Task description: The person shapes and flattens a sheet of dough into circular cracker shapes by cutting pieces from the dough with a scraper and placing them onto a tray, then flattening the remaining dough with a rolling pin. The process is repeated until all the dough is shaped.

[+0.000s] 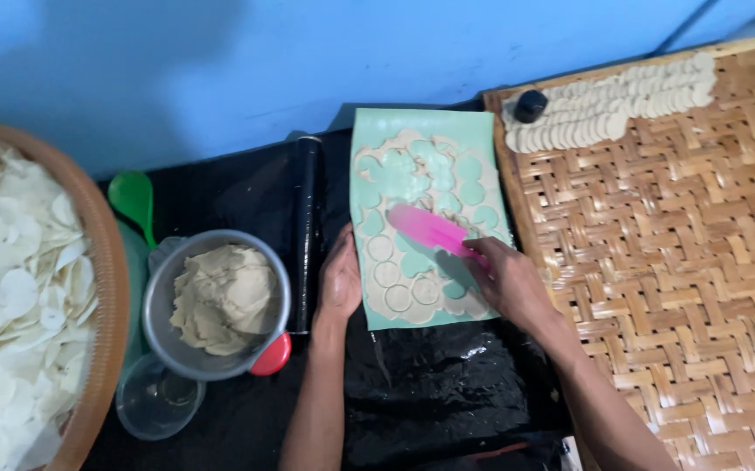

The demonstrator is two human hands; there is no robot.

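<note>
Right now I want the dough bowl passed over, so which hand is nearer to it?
Left. The left hand rests on the green mat's left edge, just past the black roller from the dough bowl. The right hand holds a pink scraper farther right.

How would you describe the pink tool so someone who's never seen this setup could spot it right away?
Start at the big woven bamboo tray on the right; just left of it lies a pale green mat covered with rolled dough cut into circles. The pink scraper lies slanted across that mat, held in the right hand. It is the only bright pink, flat, elongated thing among pale dough rounds.
</note>
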